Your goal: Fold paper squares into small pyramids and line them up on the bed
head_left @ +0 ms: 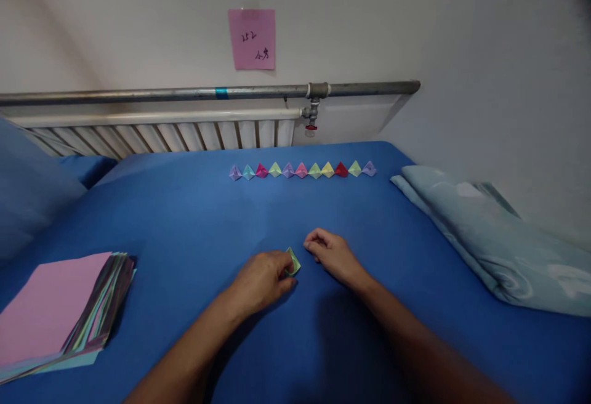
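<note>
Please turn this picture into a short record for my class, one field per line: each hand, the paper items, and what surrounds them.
Left hand: holds a small green folded paper
Right hand: fingers curled, apart from the green piece; nothing visible in it
Row of folded papers: eleven pieces, several colours, near the far edge
Paper stack: at left, pink sheet on top
Surface: blue sheet
Right side: folded pale blue-green blanket
Wall: pink note with handwriting, above a metal pipe and white radiator
</note>
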`<state>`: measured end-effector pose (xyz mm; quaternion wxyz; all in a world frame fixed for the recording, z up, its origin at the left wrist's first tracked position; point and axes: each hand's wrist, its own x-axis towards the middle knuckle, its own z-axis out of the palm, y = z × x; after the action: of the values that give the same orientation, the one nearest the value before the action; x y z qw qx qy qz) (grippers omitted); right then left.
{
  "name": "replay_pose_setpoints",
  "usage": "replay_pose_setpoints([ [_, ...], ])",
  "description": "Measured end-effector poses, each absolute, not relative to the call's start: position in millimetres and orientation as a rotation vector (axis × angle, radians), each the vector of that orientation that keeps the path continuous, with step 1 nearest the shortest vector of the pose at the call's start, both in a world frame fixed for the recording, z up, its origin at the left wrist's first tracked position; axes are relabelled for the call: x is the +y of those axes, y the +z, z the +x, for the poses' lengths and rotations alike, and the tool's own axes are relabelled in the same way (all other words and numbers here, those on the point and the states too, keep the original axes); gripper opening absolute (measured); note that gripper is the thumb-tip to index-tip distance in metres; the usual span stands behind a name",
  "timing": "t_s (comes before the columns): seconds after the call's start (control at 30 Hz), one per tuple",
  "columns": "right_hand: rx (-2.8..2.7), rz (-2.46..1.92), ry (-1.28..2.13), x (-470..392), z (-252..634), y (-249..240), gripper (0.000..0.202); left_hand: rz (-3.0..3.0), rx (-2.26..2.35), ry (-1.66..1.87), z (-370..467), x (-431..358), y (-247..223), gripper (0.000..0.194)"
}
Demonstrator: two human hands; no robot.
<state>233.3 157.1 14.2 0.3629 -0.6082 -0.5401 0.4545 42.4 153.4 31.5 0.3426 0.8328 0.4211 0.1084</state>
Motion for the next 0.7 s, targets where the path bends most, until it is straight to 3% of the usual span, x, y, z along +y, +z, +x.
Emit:
replay_pose_setpoints([
  [0.2,-1.387,-1.575,1.174,158,233,13,0.012,2.234,1.094,0.303,45,151,35,0.011],
  [0.33,-1.385,-1.585,1.182,159,233,13,0.013,2.129,1.277,0.555,23,171,44,0.011],
  [0.5,-1.337,-1.589,1.216,161,232,12,0.014,1.985,1.791,0.865,-35,245,47,0.009],
  [0.7,-1.413,-1.640,1.172,162,234,15,0.017,1.975,1.979,0.930,-78,336,28,0.010],
])
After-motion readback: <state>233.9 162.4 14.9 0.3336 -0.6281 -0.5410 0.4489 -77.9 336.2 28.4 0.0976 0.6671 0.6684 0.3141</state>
